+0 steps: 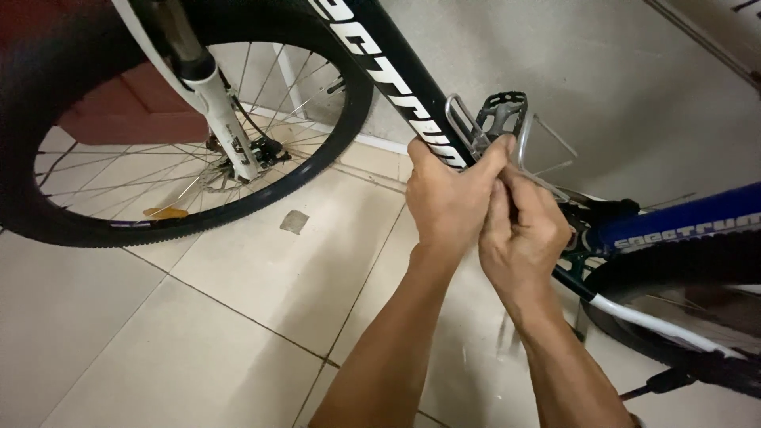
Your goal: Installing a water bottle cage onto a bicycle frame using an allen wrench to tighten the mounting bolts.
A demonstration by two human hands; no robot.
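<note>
Forearms: both reach up from the near edge, hands together.
Front wheel (pixel 158 170): far left, resting on the tiled floor (pixel 198 341).
Left hand (pixel 448 202): wrapped round the dark down tube (pixel 396 79), bracing.
Bottle cage (pixel 476 131): silver wire, on the tube, centre-far.
Right hand (pixel 523 238): fingers pinched at the cage's lower end; what they grip, cannot tell.
Pedal (pixel 502 111): just behind the cage.

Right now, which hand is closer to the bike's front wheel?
The left hand. It grips the dark frame tube by the silver bottle cage, on the side toward the front wheel. The right hand sits just behind it, farther from the wheel.
</note>
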